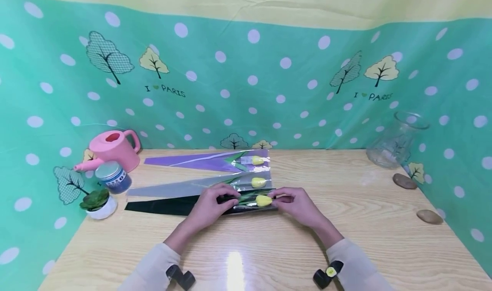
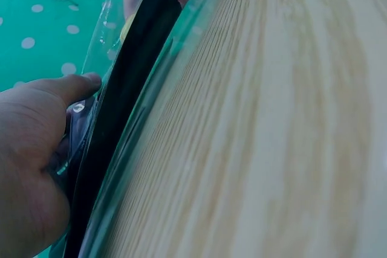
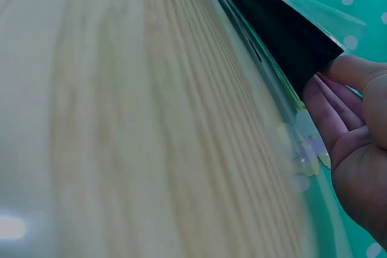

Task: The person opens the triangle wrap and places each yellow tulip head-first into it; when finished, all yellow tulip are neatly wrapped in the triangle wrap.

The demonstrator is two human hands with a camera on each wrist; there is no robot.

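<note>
A black-backed clear flower sleeve (image 1: 169,206) with a yellow tulip (image 1: 263,201) in it lies nearest the person, its narrow end to the left. My left hand (image 1: 215,203) holds the sleeve around the green leaves, thumb at its edge in the left wrist view. At the wide end, my right hand (image 1: 297,203) pinches the black backing (image 3: 290,34) between thumb and fingers, close to the flower head. Just behind lies a grey sleeve (image 1: 165,189) with a yellow tulip (image 1: 258,182). Farther back is a purple sleeve (image 1: 184,160) with another yellow tulip (image 1: 258,160).
On the left stand a pink watering can (image 1: 119,150), a blue jar (image 1: 115,180) with a pale lid and a potted succulent (image 1: 101,212). A glass vase (image 1: 388,150) and two brown stones (image 1: 405,181) are on the right. A green dotted cloth (image 1: 269,111) hangs behind the table.
</note>
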